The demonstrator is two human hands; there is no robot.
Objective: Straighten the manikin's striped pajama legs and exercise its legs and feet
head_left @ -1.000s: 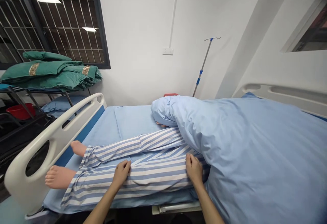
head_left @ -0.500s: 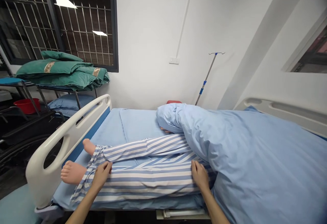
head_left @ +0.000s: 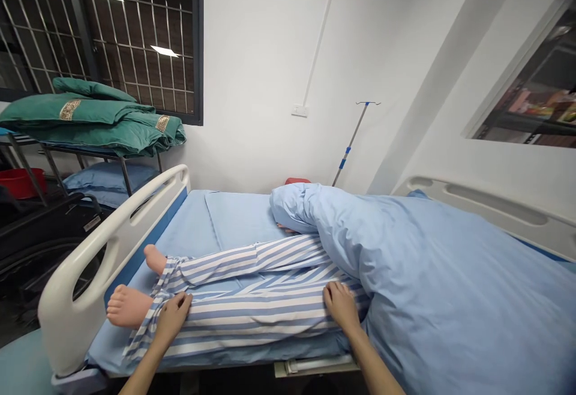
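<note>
A manikin lies on the bed, its bare feet (head_left: pixel 129 307) toward the left end. Its legs wear blue-and-white striped trousers (head_left: pixel 256 317). Low on the nearer leg, just above the ankle, my left hand (head_left: pixel 173 317) is closed over the trouser cloth, its thumb and fingers bent. My right hand (head_left: pixel 342 306) lies on the same leg's thigh, fingers curled onto the cloth; its fingertips are partly hidden. Close beside the right hand is the edge of a bunched light-blue quilt (head_left: pixel 427 275), which covers the upper body.
A cream footboard (head_left: pixel 76 299) rises at the left, and a headboard (head_left: pixel 495 200) at the right. Behind the bed stand an IV pole (head_left: pixel 350 143) and a red object (head_left: pixel 297 180). Green quilts (head_left: pixel 90 122) are stacked on a rack near a black wheelchair (head_left: pixel 45 251).
The view has turned slightly right. My right hand has shifted a little left along the thigh, and my left hand slightly down and left. The legs and quilt lie as before.
</note>
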